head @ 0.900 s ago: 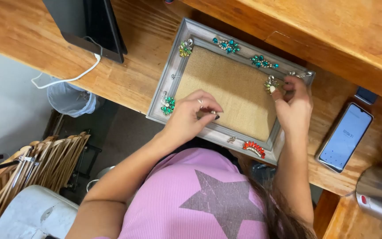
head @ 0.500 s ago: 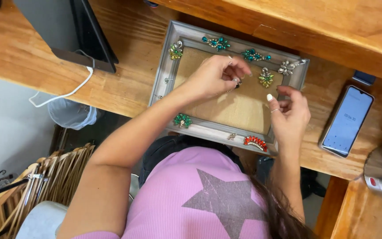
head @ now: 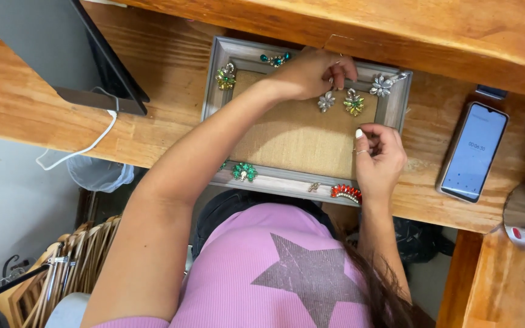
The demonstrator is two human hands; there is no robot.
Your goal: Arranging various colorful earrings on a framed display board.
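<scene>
Here your left hand [head: 311,73] pinches a silver flower brooch [head: 326,101] at the far edge of the grey burlap-backed frame [head: 214,67]. Your right hand [head: 379,159], fingers curled together, rests on its right rail, near the blue-screened phone [head: 474,152].

I have a single view, from a camera worn on the head, looking almost straight down from above. It faces the wooden desk [head: 44,103], whose far edge runs along the top of the picture, while the wearer's own pink top [head: 274,273] fills the bottom. It sits close enough that the silver picture frame [head: 214,79] takes up the centre, with both forearms reaching up into view from below. No second view shares this scene.
</scene>
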